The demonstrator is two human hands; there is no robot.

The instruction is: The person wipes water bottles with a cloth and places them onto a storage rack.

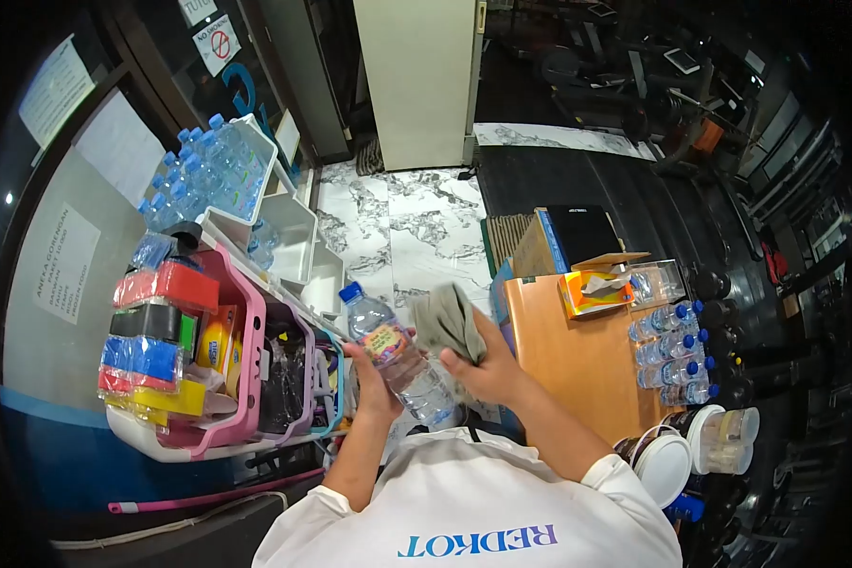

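My left hand (373, 386) is wrapped round a clear plastic water bottle (413, 377) with a blue cap and a colourful label. The bottle is tilted, its cap pointing up and to the left, its base near my shirt. In my right hand (486, 364) is a bunched grey-green cloth (447, 325), gripped between thumb and fingers. The cloth is just to the right of the bottle's upper part; whether the two touch I cannot tell.
To the left, a white rack (284, 222) holds several water bottles, beside a pink basket (254, 350) of packaged goods. On the right, a wooden table (563, 364) bears a tissue box (596, 292) and several bottles (667, 352). White-lidded buckets (661, 470) stand near my right elbow.
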